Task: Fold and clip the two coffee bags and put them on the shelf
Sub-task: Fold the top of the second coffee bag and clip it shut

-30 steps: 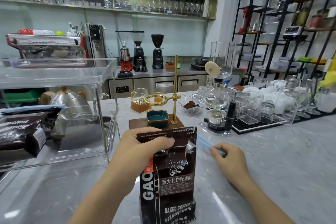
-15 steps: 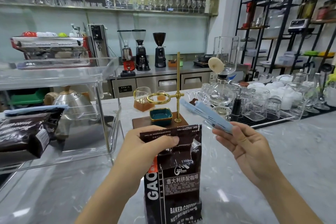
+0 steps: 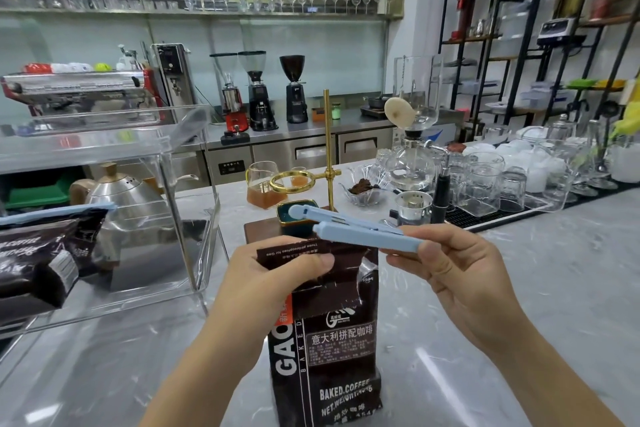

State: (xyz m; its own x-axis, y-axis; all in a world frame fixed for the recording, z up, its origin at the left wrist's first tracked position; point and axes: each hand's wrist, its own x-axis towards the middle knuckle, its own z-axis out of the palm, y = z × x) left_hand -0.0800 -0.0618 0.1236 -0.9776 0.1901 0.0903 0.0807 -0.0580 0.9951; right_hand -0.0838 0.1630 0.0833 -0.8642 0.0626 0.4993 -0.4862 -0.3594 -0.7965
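— What is the left hand (image 3: pixel 273 274) doing?

— It is clenching the folded-over top of the dark coffee bag (image 3: pixel 327 333), thumb lying across the front of the fold and fingers wrapping behind it. The bag is standing upright on the grey marble counter (image 3: pixel 519 288), near its front edge and roughly midway along it.

— And the right hand (image 3: pixel 450 267)?

— It is grasping one end of a light blue sealing clip (image 3: pixel 356 230) between thumb and fingers. The clip is gaping, its two arms spreading apart toward the left, and it is hovering just above the right side of the fold. Whether it is touching the bag there, I cannot tell.

— Where is the other bag sitting?

— A second coffee bag (image 3: pixel 41 260) is lying on the lower level of the clear acrylic shelf (image 3: pixel 180 211), at the counter's left edge. A blue clip (image 3: pixel 55 213) is running along its top.

— What is standing behind the upright bag?

— A brass pour-over stand (image 3: pixel 327 149) is rising from a wooden base just behind it, with a teal dish (image 3: pixel 298 215) sitting on that base. A glass server (image 3: pixel 265 184) holding amber liquid is standing beside the stand's ring. A steel kettle (image 3: pixel 121 194) is showing through the shelf's walls. Toward the counter's back right edge, a siphon brewer (image 3: pixel 412 163) and many upturned glasses (image 3: pixel 485 184) are crowding a black mat.
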